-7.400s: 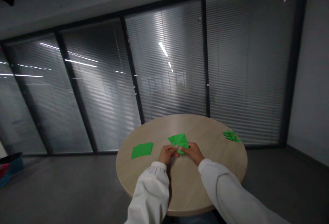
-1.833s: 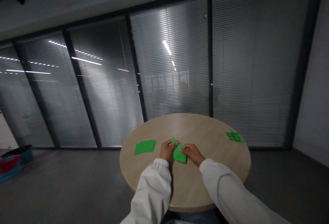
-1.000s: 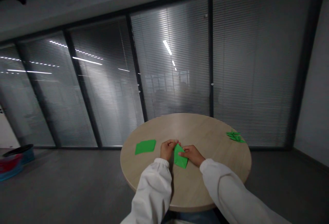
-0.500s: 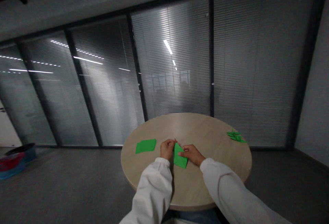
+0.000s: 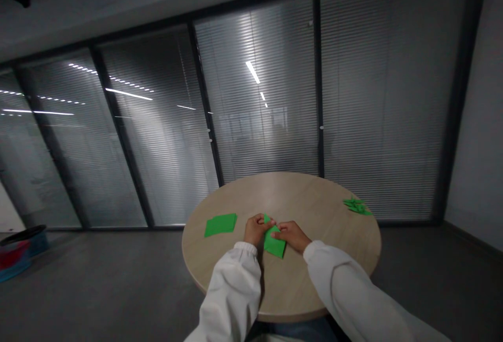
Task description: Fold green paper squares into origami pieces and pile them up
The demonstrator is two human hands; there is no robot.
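Observation:
Between my hands is a partly folded sheet of green paper (image 5: 274, 246), its pointed end away from me and its wider end towards me. My left hand (image 5: 256, 228) is closed at the paper's upper left edge, thumb and fingers pinching near the point. My right hand (image 5: 293, 235) grips the right edge, its thumb lying on top of the sheet. The fingertips cover part of the upper folds. To the left of my left hand lies a flat stack of green paper (image 5: 220, 224), apart from both hands.
The round wooden table (image 5: 291, 289) carries a small pile of folded green paper pieces (image 5: 357, 206) at its right edge. Beyond it stands a glass partition with blinds (image 5: 271, 138). Blue, red and black tubs (image 5: 23, 247) sit on the floor at far left.
My left thumb and fingers have moved right, onto the upper part of the paper near its point. My right hand keeps its grip. The whole view has shifted slightly.

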